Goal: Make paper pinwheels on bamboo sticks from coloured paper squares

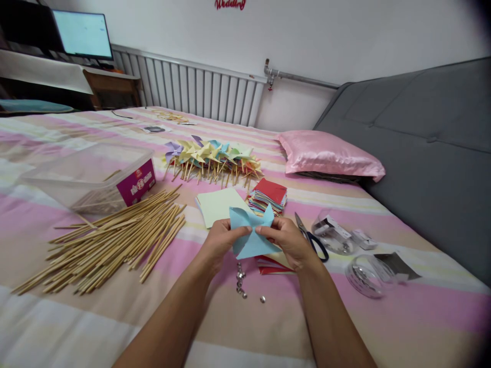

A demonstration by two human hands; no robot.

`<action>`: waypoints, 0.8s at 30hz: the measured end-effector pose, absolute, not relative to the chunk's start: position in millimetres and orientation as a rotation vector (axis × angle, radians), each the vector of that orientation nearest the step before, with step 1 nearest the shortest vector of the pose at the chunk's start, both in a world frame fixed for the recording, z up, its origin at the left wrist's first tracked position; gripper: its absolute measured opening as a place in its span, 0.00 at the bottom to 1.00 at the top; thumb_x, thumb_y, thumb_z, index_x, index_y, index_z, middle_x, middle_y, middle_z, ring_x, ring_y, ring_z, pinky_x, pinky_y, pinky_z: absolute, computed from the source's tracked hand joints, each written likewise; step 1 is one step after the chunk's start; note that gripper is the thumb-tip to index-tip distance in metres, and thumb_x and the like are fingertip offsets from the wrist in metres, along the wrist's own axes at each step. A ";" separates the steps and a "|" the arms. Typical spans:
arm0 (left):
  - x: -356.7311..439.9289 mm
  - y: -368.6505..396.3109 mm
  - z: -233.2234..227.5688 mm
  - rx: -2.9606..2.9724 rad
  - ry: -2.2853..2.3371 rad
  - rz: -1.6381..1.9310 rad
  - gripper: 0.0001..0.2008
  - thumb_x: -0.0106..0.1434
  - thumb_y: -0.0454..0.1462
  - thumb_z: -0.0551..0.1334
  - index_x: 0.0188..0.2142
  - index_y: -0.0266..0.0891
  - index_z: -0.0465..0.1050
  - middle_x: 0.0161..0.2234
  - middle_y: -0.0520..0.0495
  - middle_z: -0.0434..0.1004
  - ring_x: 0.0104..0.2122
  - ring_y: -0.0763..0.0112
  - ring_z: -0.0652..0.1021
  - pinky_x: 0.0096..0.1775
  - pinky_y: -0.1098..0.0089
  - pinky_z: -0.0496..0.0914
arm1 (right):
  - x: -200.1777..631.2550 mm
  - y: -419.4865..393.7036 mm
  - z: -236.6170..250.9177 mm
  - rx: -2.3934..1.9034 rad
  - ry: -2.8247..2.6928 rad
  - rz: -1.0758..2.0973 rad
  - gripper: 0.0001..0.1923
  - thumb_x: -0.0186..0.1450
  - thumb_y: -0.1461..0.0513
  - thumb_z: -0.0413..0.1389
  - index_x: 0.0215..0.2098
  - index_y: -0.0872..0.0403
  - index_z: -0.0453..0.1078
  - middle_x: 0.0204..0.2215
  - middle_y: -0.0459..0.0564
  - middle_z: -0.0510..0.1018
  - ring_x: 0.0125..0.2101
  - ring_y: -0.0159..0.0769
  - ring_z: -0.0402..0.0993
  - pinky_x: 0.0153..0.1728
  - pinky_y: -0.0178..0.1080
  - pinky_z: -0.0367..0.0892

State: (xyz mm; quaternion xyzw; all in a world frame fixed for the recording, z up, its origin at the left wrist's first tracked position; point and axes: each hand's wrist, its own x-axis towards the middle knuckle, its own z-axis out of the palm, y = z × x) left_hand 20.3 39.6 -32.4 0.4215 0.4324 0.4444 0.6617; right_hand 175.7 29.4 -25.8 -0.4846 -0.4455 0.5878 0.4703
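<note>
Far out to the left of the hands sits a clear plastic box with a purple label, and a few wooden sticks lie inside it. Just below the box, a big loose pile of sticks spreads across the bed. To the right of the hands, two clear round tubs lie on the cover — what is in them I cannot tell.

Everything rests on a bed with a pink, cream and tan striped cover. A pink pillow lies beyond the hands to the right, against a grey headboard. A white radiator runs along the far wall, and a lit monitor stands in the far left corner.

Now the hands: the left hand and the right hand meet in the middle, both pinching a blue paper cut into pointed flaps — held up off the bed between the fingertips. Straight beyond it lie a pale yellow sheet and a stack of coloured paper squares, and further on a row of finished pinwheels. Scissors lie just right of the right hand. Small metal pins are scattered on the cover below the paper.
</note>
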 end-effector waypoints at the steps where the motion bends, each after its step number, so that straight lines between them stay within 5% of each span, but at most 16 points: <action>1: 20.1 39.8 -32.7 0.958 0.981 1.006 0.12 0.43 0.39 0.69 0.26 0.32 0.76 0.25 0.45 0.77 0.23 0.71 0.72 0.28 0.72 0.63 | 175.4 29.4 -25.5 -1.191 -1.084 1.442 0.12 0.46 0.60 0.65 0.28 0.57 0.75 0.21 0.45 0.76 0.19 0.28 0.66 0.23 0.32 0.60; 16: 22.4 39.4 -32.0 0.921 1.007 1.077 0.15 0.41 0.38 0.70 0.28 0.30 0.77 0.25 0.44 0.78 0.23 0.70 0.74 0.27 0.72 0.64 | 171.9 30.6 -26.0 -1.094 -1.123 1.417 0.16 0.47 0.58 0.66 0.33 0.57 0.74 0.27 0.48 0.79 0.27 0.33 0.73 0.32 0.37 0.67; 20: 21.8 43.4 -34.5 0.789 1.118 1.212 0.16 0.39 0.37 0.70 0.29 0.30 0.77 0.26 0.44 0.78 0.23 0.69 0.74 0.27 0.72 0.66 | 172.2 34.4 -26.6 -1.039 -1.132 1.101 0.20 0.49 0.59 0.66 0.40 0.53 0.70 0.30 0.46 0.77 0.32 0.33 0.73 0.35 0.35 0.67; 24: 18.5 48.4 -37.0 0.649 1.165 1.338 0.16 0.39 0.37 0.70 0.30 0.31 0.75 0.27 0.46 0.78 0.24 0.71 0.74 0.27 0.73 0.65 | 173.5 32.3 -21.0 -1.027 -1.172 0.705 0.10 0.55 0.61 0.62 0.36 0.53 0.71 0.23 0.42 0.73 0.25 0.27 0.69 0.28 0.31 0.65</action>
